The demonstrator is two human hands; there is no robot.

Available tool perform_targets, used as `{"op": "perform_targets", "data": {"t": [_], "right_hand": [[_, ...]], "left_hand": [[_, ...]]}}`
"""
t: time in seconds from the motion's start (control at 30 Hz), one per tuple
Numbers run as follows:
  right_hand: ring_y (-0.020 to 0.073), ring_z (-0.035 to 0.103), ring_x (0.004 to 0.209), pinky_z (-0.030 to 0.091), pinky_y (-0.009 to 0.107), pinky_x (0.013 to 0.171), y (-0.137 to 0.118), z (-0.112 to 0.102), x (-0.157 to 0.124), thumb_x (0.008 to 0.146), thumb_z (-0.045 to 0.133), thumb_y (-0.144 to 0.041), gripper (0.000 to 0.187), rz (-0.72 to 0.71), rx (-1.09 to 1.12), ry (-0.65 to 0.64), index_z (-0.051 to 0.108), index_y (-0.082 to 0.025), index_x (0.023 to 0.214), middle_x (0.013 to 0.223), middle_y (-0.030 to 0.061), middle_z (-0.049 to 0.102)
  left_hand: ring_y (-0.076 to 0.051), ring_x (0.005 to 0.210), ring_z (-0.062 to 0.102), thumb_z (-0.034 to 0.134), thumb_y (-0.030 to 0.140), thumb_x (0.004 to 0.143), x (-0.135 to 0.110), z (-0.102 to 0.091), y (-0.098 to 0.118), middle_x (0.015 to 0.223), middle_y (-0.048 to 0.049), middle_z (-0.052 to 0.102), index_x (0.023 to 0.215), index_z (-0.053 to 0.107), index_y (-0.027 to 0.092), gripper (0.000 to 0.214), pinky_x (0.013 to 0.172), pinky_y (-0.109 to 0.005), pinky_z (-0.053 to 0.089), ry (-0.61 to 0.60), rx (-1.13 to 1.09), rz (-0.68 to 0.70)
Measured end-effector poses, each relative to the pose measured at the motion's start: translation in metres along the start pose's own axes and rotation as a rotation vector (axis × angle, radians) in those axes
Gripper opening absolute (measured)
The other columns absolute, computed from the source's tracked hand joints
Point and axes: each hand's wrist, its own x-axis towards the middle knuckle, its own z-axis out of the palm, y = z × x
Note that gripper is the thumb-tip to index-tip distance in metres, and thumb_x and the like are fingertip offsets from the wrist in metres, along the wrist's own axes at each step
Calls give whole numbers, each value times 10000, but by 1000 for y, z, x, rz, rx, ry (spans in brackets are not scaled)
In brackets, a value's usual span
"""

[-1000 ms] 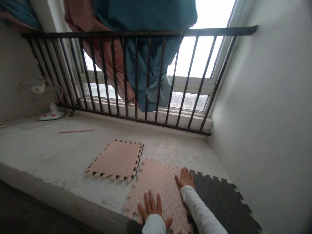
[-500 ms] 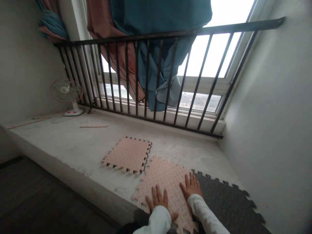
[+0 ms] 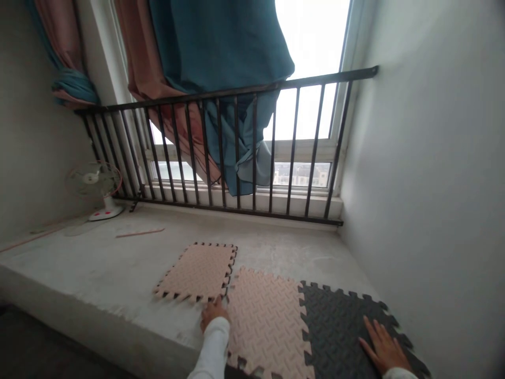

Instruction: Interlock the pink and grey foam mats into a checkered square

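My left hand [image 3: 214,312] is at the near right corner of a pink foam mat tile [image 3: 199,270], its fingers curled closed at that edge. This tile lies a little apart from a second pink foam mat tile [image 3: 268,321], which sits to its right and nearer to me. A dark grey foam mat tile [image 3: 335,321] joins the second pink one along toothed edges. On the dark tile, my right hand [image 3: 384,345] rests flat with its fingers spread.
The tiles lie on a raised concrete ledge [image 3: 98,279] with a drop at its front. Behind runs a dark metal railing [image 3: 221,206], with curtains [image 3: 221,42] hanging over it. A small fan [image 3: 105,210] and a thin pink strip [image 3: 140,232] are to the left; a wall [image 3: 426,210] stands right.
My left hand has left the middle pink tile and moved to the corner of the far pink one. My right hand has shifted right onto the dark tile. The view has turned.
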Motion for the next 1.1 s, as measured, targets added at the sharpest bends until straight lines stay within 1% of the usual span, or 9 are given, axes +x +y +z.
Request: {"op": "perform_targets", "data": {"t": [0.1,0.23,0.37,0.47,0.57,0.67,0.77,0.93,1.1], "right_hand": [[254,299,1227,269,459,983,14,-1,-1,702,323,-539,656,-7,-63,27,406,-182,1247,1332,92,354],[253,322,1216,247,462,986,4,0,-10,737,299,-559,613,-13,-100,191,435,-213,1225,1323,93,371],[252,338,1208,227,459,989,-2,-4,-18,762,275,-568,598,-27,-81,226,439,-223,1222,1316,100,388],[259,314,1221,199,470,995,-5,-11,-21,777,263,-558,600,-23,-58,204,411,-209,1243,1329,113,369],[257,288,1235,181,467,1000,-7,-13,-21,781,268,-554,603,-6,-58,169,396,-201,1252,1343,117,343],[261,259,1248,164,477,1005,-9,-9,-19,764,295,-571,618,30,-55,103,381,-213,1260,1359,111,311],[267,233,1257,157,503,1002,-9,-8,-18,760,284,-584,628,25,-23,55,352,-229,1274,1372,101,277],[265,189,1270,135,517,1008,-7,-15,-22,779,272,-540,607,-3,10,51,311,-221,1294,1383,108,229],[289,132,1280,112,546,1012,-5,-23,-22,775,332,-452,588,-57,64,-119,242,-238,1315,1395,79,192]], "left_hand": [[-252,1005,513,416,305,755,23,6,-12,1105,-79,568,1092,517,306,351,739,-387,424,-28,-51,-48],[-212,892,570,441,271,732,52,7,-15,904,-59,639,915,582,256,231,692,-315,421,-40,-53,18],[-203,848,572,409,339,754,59,-8,12,898,-73,639,911,591,208,273,723,-289,409,91,-95,138],[-194,874,554,419,325,751,41,-24,68,937,-54,635,986,589,217,310,755,-278,405,251,-214,277],[-151,850,551,408,238,752,4,-29,145,921,-24,639,1003,599,232,315,774,-236,399,311,-369,446],[-136,835,550,423,214,747,-43,-15,221,885,-21,641,991,611,234,308,757,-220,398,169,-409,563],[-144,893,535,420,239,759,-92,9,282,907,-33,629,958,621,231,282,770,-232,390,-30,-367,708],[-147,950,508,391,274,780,-155,52,347,943,-35,608,948,613,239,281,786,-237,378,-211,-298,891],[-156,963,497,370,270,793,-181,72,380,963,-34,599,954,600,240,282,786,-246,378,-282,-246,1001]]}}
